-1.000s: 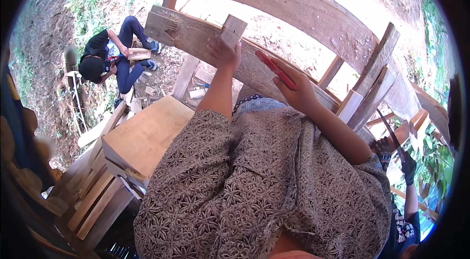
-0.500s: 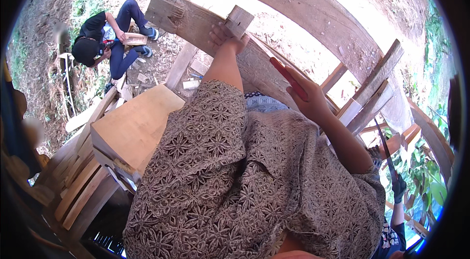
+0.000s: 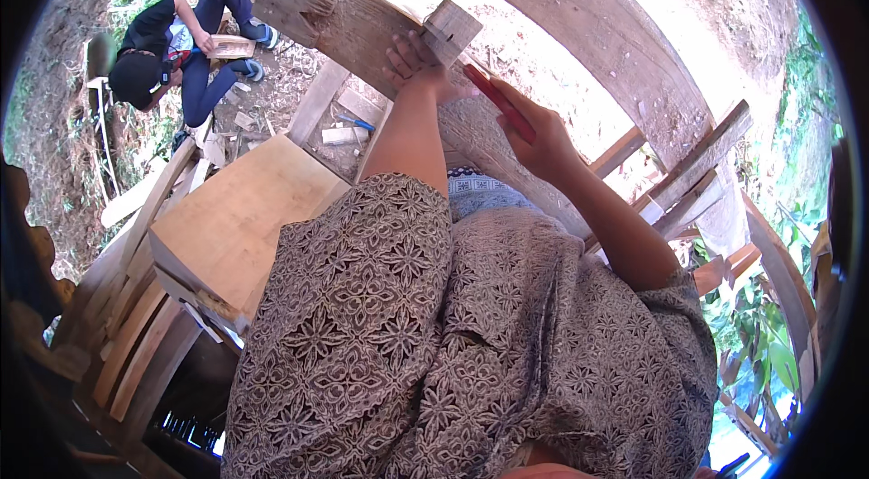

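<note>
My left hand [image 3: 416, 67] lies on a thick wooden plank [image 3: 353, 26], its fingers spread and stretched out. It rests right against a short squared wooden block [image 3: 451, 33] that sits on the plank. My right hand [image 3: 539, 137] is closed around a slim red tool [image 3: 501, 103]; its kind I cannot make out. The tool's front end points up and left toward the block and my left hand, a small gap away from them.
A wide curved beam [image 3: 579, 22] crosses beyond the plank. Wooden offcuts [image 3: 348, 134] lie on the ground. A pale wooden panel [image 3: 249, 216] stands at left. Another person [image 3: 181, 53] sits far left holding a wooden piece [image 3: 231, 47]. Rough boards [image 3: 697, 176] jut out at right.
My right hand has moved left and up with the red tool, closer to the block. My left hand stays by the block. At right, a gloved co-worker with a long dark blade has left view.
</note>
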A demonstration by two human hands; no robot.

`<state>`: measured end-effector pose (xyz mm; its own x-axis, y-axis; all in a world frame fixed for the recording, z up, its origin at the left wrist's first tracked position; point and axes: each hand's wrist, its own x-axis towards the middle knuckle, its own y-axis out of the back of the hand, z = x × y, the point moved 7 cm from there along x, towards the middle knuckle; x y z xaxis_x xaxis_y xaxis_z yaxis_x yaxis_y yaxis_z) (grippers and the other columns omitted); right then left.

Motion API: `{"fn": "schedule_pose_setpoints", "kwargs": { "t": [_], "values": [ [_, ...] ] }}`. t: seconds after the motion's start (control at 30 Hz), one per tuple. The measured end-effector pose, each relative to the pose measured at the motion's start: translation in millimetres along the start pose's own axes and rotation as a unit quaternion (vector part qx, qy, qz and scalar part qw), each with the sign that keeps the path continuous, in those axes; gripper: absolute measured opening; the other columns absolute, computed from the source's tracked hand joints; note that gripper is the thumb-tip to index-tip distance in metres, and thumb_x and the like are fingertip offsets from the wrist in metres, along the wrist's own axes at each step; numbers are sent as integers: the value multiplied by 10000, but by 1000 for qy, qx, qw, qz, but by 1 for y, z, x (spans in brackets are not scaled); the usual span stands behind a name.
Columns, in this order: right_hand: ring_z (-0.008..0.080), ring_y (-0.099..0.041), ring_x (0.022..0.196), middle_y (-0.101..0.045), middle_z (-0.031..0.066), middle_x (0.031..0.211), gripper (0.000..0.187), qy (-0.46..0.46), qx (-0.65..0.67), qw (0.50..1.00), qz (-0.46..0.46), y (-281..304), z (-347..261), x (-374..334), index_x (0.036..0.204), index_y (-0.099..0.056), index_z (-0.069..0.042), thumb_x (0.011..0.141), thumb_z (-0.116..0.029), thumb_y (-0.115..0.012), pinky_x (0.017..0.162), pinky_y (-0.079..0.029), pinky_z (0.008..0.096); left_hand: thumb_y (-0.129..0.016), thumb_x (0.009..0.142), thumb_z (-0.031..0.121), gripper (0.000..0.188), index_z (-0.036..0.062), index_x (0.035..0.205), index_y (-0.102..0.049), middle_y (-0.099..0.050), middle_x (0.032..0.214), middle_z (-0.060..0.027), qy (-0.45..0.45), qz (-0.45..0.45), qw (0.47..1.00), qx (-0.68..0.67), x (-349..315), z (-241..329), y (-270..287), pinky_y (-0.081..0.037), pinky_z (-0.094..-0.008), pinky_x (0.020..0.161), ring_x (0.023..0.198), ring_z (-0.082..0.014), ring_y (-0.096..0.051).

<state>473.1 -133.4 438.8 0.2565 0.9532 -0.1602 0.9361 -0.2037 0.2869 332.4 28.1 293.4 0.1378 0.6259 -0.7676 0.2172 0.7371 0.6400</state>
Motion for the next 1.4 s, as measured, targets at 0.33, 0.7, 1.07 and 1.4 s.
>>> {"fn": "schedule_pose_setpoints", "kwargs": {
  "t": [0.33, 0.7, 1.07, 1.4],
  "values": [
    [292, -730, 909, -739, 185, 1104, 596, -24, 37, 999, -11, -26, 17, 47, 1516, -509, -202, 952, -124, -686, 841, -551, 388, -874, 666, 610, 1579, 33, 1567, 288, 256, 1661, -264, 15, -22, 997, 67, 0, 8, 10, 19, -609, 1245, 1550, -460, 194],
    [282, -690, 812, -726, 182, 1017, 607, -67, -54, 996, -35, 79, -1, -124, 1512, -505, -117, 936, -44, -681, 770, -521, 360, -866, 675, 659, 1603, 15, 1546, 316, 284, 1644, -279, 24, -9, 998, 49, -5, 4, 5, 27, -632, 1235, 1537, -471, 220],
    [355, -728, 916, -728, 213, 1075, 593, -12, 36, 999, -11, -46, 27, 84, 1512, -504, -217, 950, -102, -655, 812, -548, 426, -843, 694, 649, 1552, 36, 1572, 281, 265, 1658, -266, 25, 27, 999, 39, 21, 1, -8, 11, -598, 1251, 1552, -459, 189],
    [288, -709, 1074, -704, 174, 1253, 601, -90, 16, 995, -34, 29, 27, -61, 1524, -494, -160, 955, -76, -666, 927, -523, 374, -858, 698, 634, 1559, 31, 1564, 291, 267, 1651, -279, 26, -14, 998, 49, -13, 8, 13, 16, -610, 1247, 1541, -478, 200]
  ]
}}
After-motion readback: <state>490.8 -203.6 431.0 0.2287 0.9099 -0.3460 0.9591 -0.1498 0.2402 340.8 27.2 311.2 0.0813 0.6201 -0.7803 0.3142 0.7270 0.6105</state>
